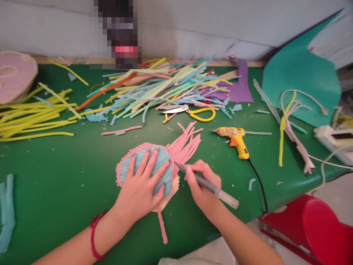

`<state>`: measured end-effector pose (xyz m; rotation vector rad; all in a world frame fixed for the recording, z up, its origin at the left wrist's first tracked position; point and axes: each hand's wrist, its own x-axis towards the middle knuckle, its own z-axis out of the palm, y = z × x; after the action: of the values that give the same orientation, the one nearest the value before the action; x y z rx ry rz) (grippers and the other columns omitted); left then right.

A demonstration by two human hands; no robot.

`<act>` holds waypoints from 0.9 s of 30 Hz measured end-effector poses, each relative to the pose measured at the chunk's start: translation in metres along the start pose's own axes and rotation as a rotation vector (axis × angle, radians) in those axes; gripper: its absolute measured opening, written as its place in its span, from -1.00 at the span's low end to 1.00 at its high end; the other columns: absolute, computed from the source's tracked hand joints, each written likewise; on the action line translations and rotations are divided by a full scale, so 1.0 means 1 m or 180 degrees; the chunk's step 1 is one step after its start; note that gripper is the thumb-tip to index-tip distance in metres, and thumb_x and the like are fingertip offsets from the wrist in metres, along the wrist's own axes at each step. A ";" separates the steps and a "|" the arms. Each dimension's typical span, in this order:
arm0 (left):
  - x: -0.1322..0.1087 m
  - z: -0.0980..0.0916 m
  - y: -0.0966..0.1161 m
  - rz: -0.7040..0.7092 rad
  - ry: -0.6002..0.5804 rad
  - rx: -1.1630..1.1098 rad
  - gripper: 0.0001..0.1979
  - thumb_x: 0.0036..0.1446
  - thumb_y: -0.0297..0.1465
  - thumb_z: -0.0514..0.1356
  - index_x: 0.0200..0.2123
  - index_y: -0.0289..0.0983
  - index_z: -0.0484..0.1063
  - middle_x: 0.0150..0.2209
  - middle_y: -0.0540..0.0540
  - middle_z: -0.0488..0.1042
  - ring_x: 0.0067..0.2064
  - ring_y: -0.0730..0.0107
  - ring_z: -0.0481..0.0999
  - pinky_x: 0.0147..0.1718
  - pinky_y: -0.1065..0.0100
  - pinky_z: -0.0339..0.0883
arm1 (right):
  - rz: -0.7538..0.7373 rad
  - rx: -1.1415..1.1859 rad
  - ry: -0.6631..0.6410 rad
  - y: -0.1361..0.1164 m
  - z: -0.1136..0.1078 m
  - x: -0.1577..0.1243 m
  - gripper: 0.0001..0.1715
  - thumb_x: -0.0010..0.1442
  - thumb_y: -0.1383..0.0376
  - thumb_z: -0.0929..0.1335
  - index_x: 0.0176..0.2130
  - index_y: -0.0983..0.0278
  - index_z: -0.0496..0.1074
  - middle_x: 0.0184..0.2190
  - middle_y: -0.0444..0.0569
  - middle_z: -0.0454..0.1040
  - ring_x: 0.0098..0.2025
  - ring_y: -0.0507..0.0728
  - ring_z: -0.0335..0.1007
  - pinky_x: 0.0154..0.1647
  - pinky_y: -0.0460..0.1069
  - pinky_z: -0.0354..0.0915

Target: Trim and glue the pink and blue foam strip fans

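Both hands worked close in at the near edge of the green worktop (pixel 68 184). The left hand (pixel 140 186), a red cord (pixel 95 235) at its wrist, lay flat with fingers spread on a round blue-strip disc (pixel 138 152) rimmed in pink, hiding most of its lower half. The right hand (pixel 201 195) was closed around a grey pen-shaped tool (pixel 223 195), its tip at the disc's right rim; whether it carried a blade could not be made out. A pink fringe (pixel 184 145) fanned out behind the disc, and one pink strip (pixel 162 228) trailed toward the camera. Beyond lay a yellow glue gun (pixel 235 140), scissors (pixel 190 110), a heap of coloured strips (pixel 165 84) and yellow strips (pixel 33 117). A teal sheet (pixel 300 84) and a white power strip (pixel 336 141) were cut off at the right.
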<state>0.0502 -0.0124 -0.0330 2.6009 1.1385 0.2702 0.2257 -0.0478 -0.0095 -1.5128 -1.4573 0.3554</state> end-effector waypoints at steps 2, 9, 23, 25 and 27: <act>-0.001 0.001 -0.001 0.0020 0.0032 0.0007 -0.46 0.14 -0.18 0.11 0.20 -0.09 0.27 0.30 -0.25 0.13 0.29 -0.12 0.12 0.20 -0.19 -0.13 | 0.0107 0.0048 0.0125 0.000 0.008 0.011 -0.88 0.18 0.41 0.31 -0.38 0.22 0.36 -0.57 -0.18 0.40 -0.53 0.00 0.34 -0.48 -0.08 0.30; -0.002 0.002 -0.002 0.0032 0.0050 0.0008 -0.45 0.17 -0.17 0.08 0.22 -0.11 0.24 0.31 -0.24 0.10 0.30 -0.11 0.09 0.19 -0.16 -0.13 | 0.0866 0.0453 -0.0099 0.034 0.029 0.023 -0.82 0.19 0.26 0.32 -0.45 0.23 0.33 -0.63 -0.20 0.36 -0.59 0.00 0.28 -0.53 -0.08 0.24; -0.002 0.001 -0.005 0.0065 0.0068 0.0040 -0.47 0.19 -0.16 0.05 0.23 -0.08 0.24 0.29 -0.07 0.17 0.28 -0.09 0.15 0.23 -0.09 -0.21 | 0.0637 0.0164 -0.0341 0.027 0.025 0.024 -0.82 0.17 0.26 0.32 -0.46 0.24 0.38 -0.60 -0.18 0.39 -0.58 -0.01 0.32 -0.52 -0.10 0.28; -0.002 0.002 -0.005 0.0076 0.0077 0.0048 -0.47 0.19 -0.16 0.05 0.22 -0.09 0.24 0.29 -0.07 0.18 0.28 -0.09 0.13 0.23 -0.09 -0.22 | 0.0516 0.0153 -0.0335 0.026 0.025 0.023 -0.82 0.17 0.28 0.32 -0.46 0.26 0.38 -0.60 -0.17 0.40 -0.58 -0.01 0.33 -0.52 -0.10 0.29; -0.003 0.002 -0.005 0.0102 0.0093 0.0078 -0.47 0.19 -0.16 0.05 0.22 -0.09 0.24 0.29 -0.08 0.17 0.28 -0.10 0.13 0.23 -0.10 -0.23 | 0.0435 0.0153 -0.0357 0.026 0.025 0.021 -0.82 0.18 0.29 0.32 -0.45 0.26 0.39 -0.60 -0.16 0.41 -0.58 -0.01 0.34 -0.52 -0.11 0.29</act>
<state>0.0457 -0.0118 -0.0363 2.6469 1.1174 0.3039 0.2275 -0.0136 -0.0331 -1.5791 -1.4248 0.5617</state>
